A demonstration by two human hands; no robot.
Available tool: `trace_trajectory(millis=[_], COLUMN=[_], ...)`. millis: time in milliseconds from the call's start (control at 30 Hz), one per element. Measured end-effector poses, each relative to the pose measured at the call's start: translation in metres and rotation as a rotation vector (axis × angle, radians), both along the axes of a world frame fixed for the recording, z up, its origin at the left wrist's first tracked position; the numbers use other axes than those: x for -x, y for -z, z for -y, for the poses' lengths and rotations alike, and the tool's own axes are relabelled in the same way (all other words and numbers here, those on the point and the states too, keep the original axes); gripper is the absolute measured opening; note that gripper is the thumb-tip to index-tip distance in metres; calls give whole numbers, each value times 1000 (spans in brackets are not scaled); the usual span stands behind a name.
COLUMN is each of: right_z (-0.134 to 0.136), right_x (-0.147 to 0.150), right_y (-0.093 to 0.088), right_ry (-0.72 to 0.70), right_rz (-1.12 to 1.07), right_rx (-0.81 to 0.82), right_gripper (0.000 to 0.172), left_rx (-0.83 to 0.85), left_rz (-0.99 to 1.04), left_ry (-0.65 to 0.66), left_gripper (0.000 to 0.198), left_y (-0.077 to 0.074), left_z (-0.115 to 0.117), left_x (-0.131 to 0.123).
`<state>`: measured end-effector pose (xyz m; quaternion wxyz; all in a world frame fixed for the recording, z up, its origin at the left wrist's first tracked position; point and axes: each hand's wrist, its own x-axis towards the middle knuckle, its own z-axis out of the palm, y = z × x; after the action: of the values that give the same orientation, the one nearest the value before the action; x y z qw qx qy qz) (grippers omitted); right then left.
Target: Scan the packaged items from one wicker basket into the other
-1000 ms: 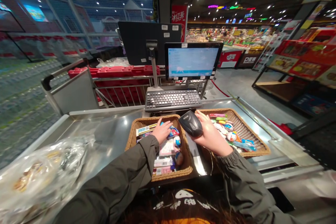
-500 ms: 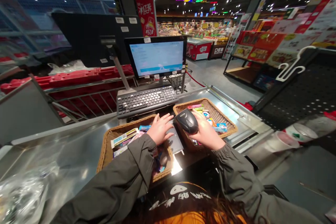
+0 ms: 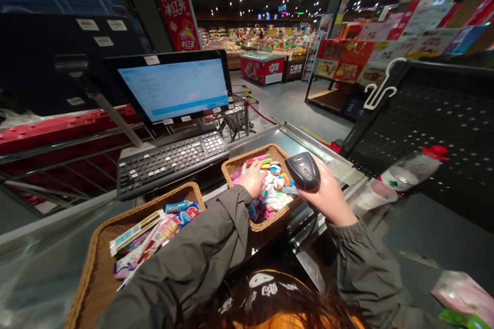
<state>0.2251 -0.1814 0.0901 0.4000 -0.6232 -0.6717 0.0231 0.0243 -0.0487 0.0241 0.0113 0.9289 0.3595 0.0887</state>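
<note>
My right hand (image 3: 328, 193) is wrapped around a black barcode scanner (image 3: 303, 170), held just right of the right-hand wicker basket (image 3: 236, 163). My left hand (image 3: 253, 178) reaches into that basket among several small colourful snack packets (image 3: 275, 185); its fingers curl down onto them and I cannot make out what, if anything, they hold. A second wicker basket (image 3: 116, 216) with flat packets (image 3: 154, 229) sits lower left, under my left sleeve.
A keyboard (image 3: 170, 160) and a lit monitor (image 3: 174, 86) stand behind the baskets on the steel checkout counter (image 3: 285, 139). A plastic bottle with a red cap (image 3: 409, 169) lies at right by a black perforated panel (image 3: 436, 128). Store aisles lie beyond.
My view swung right. My left hand moved from the left basket across to the right basket. My right hand carried the scanner rightward, off the right basket's near side.
</note>
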Motion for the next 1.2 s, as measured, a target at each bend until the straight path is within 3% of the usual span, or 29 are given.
trace_trajectory(millis=[200, 367, 600, 733, 967, 1200], right_z=[-7, -21, -38, -43, -44, -38], right_x=[-24, -35, -38, -40, -37, -28], right_y=[12, 21, 26, 29, 28, 25], right_ry=[-2, -32, -92, -87, -71, -50], right_rz=[-47, -97, -127, -116, -97, -89], right_rx=[48, 89, 141, 154, 157, 167], right_gripper=[65, 63, 55, 57, 57, 55], left_rx=[-49, -34, -27, -15, 31, 58], left_rz=[-170, -236, -262, -238, -259, -305], left_ry=[-94, -3, 97, 142, 267, 249], left_gripper=[25, 25, 37, 33, 12, 33], left_y=[29, 48, 70, 74, 64, 74], left_z=[-46, -75, -92, -98, -104, -113], left_x=[-18, -24, -35, -38, -38, -24])
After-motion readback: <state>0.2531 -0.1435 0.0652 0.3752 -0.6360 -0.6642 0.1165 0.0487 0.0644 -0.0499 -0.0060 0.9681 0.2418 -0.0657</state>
